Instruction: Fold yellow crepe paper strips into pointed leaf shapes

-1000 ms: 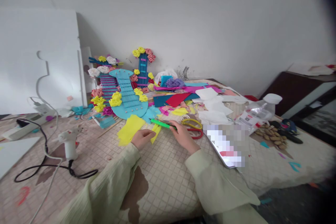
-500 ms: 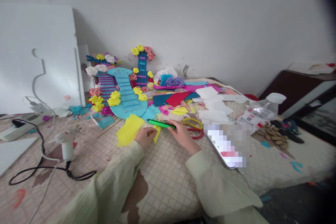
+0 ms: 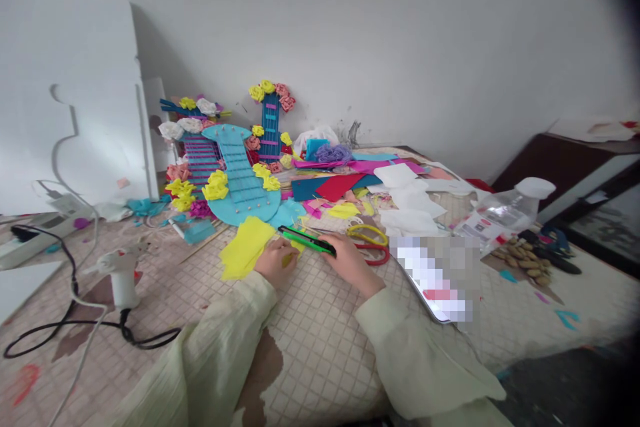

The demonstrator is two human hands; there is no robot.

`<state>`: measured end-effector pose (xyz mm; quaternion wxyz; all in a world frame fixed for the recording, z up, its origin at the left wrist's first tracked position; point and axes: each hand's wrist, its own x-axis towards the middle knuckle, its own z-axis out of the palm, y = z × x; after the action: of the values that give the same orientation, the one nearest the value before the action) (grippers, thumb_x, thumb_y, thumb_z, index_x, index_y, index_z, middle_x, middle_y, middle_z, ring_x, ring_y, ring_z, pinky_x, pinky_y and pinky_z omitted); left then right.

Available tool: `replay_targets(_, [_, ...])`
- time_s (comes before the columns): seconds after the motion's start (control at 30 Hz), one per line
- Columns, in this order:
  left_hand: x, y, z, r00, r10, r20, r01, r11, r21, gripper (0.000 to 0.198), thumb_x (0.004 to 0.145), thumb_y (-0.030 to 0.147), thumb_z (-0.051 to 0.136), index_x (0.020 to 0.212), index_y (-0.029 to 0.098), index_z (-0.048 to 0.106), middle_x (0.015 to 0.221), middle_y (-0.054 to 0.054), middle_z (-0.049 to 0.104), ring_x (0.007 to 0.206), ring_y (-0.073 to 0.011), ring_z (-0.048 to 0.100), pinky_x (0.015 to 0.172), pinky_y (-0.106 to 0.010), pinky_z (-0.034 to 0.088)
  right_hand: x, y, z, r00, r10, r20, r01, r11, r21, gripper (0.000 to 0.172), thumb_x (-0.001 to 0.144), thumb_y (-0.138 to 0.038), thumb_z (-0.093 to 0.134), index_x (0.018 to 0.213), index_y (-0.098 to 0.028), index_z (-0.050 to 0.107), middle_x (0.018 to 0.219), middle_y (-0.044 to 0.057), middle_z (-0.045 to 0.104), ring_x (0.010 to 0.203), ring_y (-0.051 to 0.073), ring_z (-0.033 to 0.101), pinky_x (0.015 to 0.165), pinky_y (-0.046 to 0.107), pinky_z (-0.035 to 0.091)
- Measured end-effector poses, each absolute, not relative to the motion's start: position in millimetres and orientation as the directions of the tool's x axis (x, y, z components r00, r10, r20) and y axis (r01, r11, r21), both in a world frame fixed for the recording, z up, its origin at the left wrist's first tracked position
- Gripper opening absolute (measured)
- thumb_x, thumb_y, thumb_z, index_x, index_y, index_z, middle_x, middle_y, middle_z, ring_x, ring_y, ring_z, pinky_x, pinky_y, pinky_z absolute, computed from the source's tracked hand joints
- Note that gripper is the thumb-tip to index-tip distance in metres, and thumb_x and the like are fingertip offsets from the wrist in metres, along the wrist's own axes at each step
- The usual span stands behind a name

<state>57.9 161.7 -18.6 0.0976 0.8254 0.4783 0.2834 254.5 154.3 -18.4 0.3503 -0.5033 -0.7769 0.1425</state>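
My right hand (image 3: 350,264) grips a slim green-and-black utility knife (image 3: 306,240) by its right end, with the other end pointing left. My left hand (image 3: 276,265) is closed just below the knife's left end, its fingers pinching a small piece of yellow paper (image 3: 289,258), mostly hidden. Sheets of yellow crepe paper (image 3: 246,248) lie flat beside and behind my left hand. To the right of my right hand rest scissors (image 3: 375,253) with red and yellow handles. Behind the yellow sheets stands a light-blue violin-shaped piece (image 3: 239,173) with yellow paper flowers.
On the left stand a glue gun (image 3: 123,277), its cables and a power strip (image 3: 43,237). A phone (image 3: 425,287) lies at right, with a plastic bottle (image 3: 505,213) and a pile of nuts (image 3: 525,260) beyond. Coloured paper (image 3: 340,190) and white sheets (image 3: 407,197) cover the back.
The left fingers have drawn in around the yellow piece, now more covered. The knife has turned slightly in my right hand. The view has shifted a little.
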Motion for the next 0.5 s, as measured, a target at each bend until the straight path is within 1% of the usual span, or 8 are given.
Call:
replay_targets(0.17, [57, 162, -25, 0.415, 0.828, 0.378, 0.746, -0.547, 0.379, 0.018, 0.073, 0.020, 0.050, 0.082, 0.018, 0.066, 0.083, -0.006, 0.059, 0.077, -0.0175, 0.052, 0.075, -0.032, 0.043, 253, 154, -18, -0.246, 0.884, 0.398, 0.698, 0.447, -0.560, 0.036, 0.068, -0.014, 0.059, 0.104, -0.020, 0.056, 0.103, 0.007, 0.059, 0.098, 0.021, 0.051, 0.086, 0.036, 0.040])
replay_targets(0.3, [58, 158, -18, 0.387, 0.844, 0.370, 0.789, -0.511, 0.342, 0.020, 0.073, 0.022, 0.050, 0.085, 0.021, 0.066, 0.089, -0.005, 0.058, 0.080, -0.0166, 0.051, 0.077, -0.030, 0.041, 253, 154, -19, -0.245, 0.879, 0.408, 0.701, 0.452, -0.552, 0.034, 0.069, -0.014, 0.057, 0.103, -0.020, 0.057, 0.101, 0.007, 0.059, 0.098, 0.021, 0.051, 0.086, 0.037, 0.039])
replay_targets(0.4, [46, 156, -4, 0.308, 0.882, 0.355, 0.852, -0.422, 0.309, 0.023, 0.075, 0.027, 0.048, 0.091, 0.024, 0.063, 0.096, -0.004, 0.059, 0.087, -0.0186, 0.051, 0.077, -0.032, 0.040, 253, 153, -19, -0.233, 0.873, 0.429, 0.701, 0.456, -0.548, 0.037, 0.068, -0.016, 0.057, 0.106, -0.019, 0.055, 0.104, 0.008, 0.056, 0.100, 0.023, 0.049, 0.087, 0.040, 0.038])
replay_targets(0.5, [19, 160, 11, 0.158, 0.926, 0.342, 0.927, -0.259, 0.271, 0.028, 0.075, 0.031, 0.046, 0.098, 0.023, 0.060, 0.103, -0.007, 0.057, 0.095, -0.0250, 0.049, 0.080, -0.040, 0.036, 252, 150, -17, -0.197, 0.857, 0.476, 0.686, 0.467, -0.558, 0.035, 0.070, -0.018, 0.055, 0.105, -0.020, 0.054, 0.105, 0.009, 0.054, 0.101, 0.023, 0.047, 0.087, 0.041, 0.038])
